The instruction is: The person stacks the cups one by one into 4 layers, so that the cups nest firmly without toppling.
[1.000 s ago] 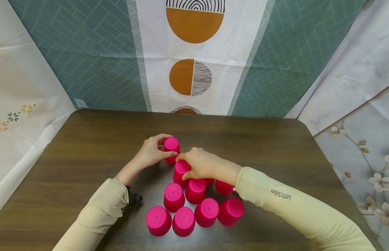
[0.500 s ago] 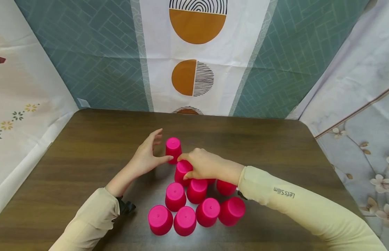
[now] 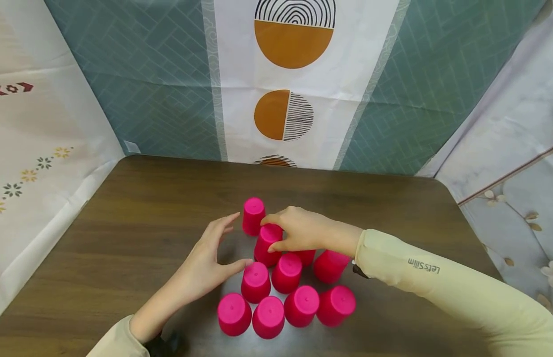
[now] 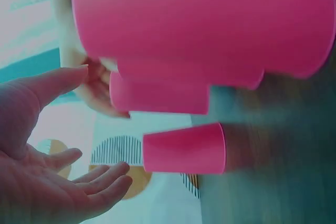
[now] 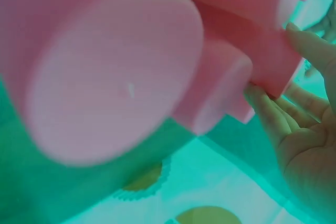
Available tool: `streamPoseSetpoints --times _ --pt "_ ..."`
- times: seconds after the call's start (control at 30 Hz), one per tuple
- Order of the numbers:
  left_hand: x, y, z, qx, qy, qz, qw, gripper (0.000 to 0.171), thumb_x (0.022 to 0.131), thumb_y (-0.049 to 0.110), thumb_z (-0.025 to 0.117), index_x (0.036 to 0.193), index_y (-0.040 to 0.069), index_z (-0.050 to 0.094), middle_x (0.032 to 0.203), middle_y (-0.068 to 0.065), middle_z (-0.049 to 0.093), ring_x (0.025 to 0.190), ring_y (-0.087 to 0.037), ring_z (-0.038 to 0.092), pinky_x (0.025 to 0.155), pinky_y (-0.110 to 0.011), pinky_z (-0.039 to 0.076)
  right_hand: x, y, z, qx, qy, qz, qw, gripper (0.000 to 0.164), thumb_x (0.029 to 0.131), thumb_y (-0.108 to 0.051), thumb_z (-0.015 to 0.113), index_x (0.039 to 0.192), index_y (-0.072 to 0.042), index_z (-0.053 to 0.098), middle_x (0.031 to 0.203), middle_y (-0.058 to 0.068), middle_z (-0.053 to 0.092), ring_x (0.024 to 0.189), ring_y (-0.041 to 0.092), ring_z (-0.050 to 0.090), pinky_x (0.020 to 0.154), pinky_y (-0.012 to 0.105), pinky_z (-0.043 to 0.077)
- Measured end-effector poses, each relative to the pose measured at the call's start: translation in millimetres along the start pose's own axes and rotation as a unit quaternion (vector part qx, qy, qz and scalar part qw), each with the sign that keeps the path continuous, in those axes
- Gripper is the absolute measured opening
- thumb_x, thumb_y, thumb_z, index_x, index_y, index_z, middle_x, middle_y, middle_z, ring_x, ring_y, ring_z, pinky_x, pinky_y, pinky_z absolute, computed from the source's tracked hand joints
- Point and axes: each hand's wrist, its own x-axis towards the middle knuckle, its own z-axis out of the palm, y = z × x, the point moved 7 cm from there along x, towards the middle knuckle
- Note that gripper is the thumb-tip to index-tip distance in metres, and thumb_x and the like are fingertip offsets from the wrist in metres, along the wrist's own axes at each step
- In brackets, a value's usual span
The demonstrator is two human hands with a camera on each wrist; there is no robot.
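Several bright pink plastic cups stand upside down on the dark wooden table. Toward the back, one cup [image 3: 254, 218] stands alone ahead of the others. My right hand [image 3: 303, 229] holds the pink cup just nearer than it [image 3: 266, 248], thumb on the near side and fingers round the far side. My left hand [image 3: 205, 265] is spread with nothing in it, its thumb tip at the edge of a nearer cup [image 3: 256, 283]. In the left wrist view, the left hand's fingers [image 4: 107, 182] reach toward the lone cup [image 4: 184, 149], apart from it.
Nearest me, a row of cups includes a left one [image 3: 234, 315] and a right one [image 3: 336, 306]. More cups [image 3: 331, 265] are partly hidden under the right forearm. A patterned cloth [image 3: 285, 119] hangs behind the table's [image 3: 169, 188] far edge.
My left hand has let go of the lone back cup and drawn back toward me, beside the nearer cups. The right hand stays on its cup. The head view has shifted slightly.
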Motion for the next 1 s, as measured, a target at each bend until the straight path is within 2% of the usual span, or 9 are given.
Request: streamPoseSetpoints --times 0.07,0.2,0.33,0.47,0.73,1.0 --pt "-5.8 5.4 3.0 0.001 -0.001 0.01 0.9999 0.077 0.07 0.02 0.082 0.134 0.017 0.041 0.13 -0.002 0.044 0.116 -0.024 0.05 0.093 -0.048 0.046 -3.6 1.4 -6.3 0.003 0.009 -0.006 1.0 0.058 0.079 -0.034 0.074 0.129 -0.011 0.054 0.113 0.0 0.065 0.054 0.002 0.055 0.065 0.018 0.049" --pt "-14.4 11.9 14.0 -0.002 -0.03 0.009 0.9995 0.059 0.071 0.024 0.081 0.122 0.019 0.051 0.12 0.004 0.053 0.11 -0.017 0.054 0.089 -0.045 0.049 -11.2 4.2 -22.1 -0.001 0.032 -0.037 0.999 0.056 0.079 -0.032 0.074 0.126 -0.01 0.056 0.11 0.0 0.065 0.052 0.002 0.053 0.066 0.018 0.05" --pt "-17.9 13.1 26.2 -0.003 -0.064 0.007 0.9979 0.054 0.072 0.028 0.081 0.119 0.022 0.054 0.115 0.01 0.054 0.106 -0.012 0.054 0.086 -0.042 0.051 -19.0 9.7 -39.4 -0.016 0.066 -0.073 0.995 0.054 0.078 -0.033 0.075 0.125 -0.012 0.057 0.111 -0.002 0.065 0.069 0.003 0.058 0.071 0.02 0.051" --pt "-18.1 10.8 33.8 0.002 -0.089 0.005 0.996 0.051 0.072 0.03 0.08 0.116 0.025 0.055 0.113 0.013 0.052 0.103 -0.009 0.053 0.081 -0.037 0.053 -24.1 25.6 -49.6 -0.015 0.092 -0.081 0.992 0.054 0.078 -0.035 0.075 0.125 -0.014 0.058 0.111 -0.005 0.064 0.085 0.006 0.059 0.074 0.025 0.052" --pt "-11.8 4.7 38.4 -0.01 -0.133 0.024 0.9907 0.052 0.07 0.021 0.082 0.116 0.016 0.057 0.111 0.005 0.054 0.101 -0.016 0.054 0.077 -0.036 0.055 -25.1 64.3 -52.2 0.046 0.147 -0.071 0.986 0.055 0.075 -0.031 0.078 0.124 -0.015 0.059 0.107 -0.006 0.065 0.091 0.007 0.061 0.081 0.029 0.053" --pt "-6.6 -5.8 45.1 -0.047 -0.171 -0.005 0.9841 0.052 0.07 0.025 0.081 0.116 0.013 0.059 0.108 0.007 0.059 0.1 -0.016 0.058 0.081 -0.035 0.054 -14.4 85.5 -38.5 0.094 0.158 -0.067 0.981 0.056 0.079 -0.024 0.076 0.128 -0.009 0.055 0.108 0.0 0.065 0.093 0.012 0.061 0.084 0.032 0.053"
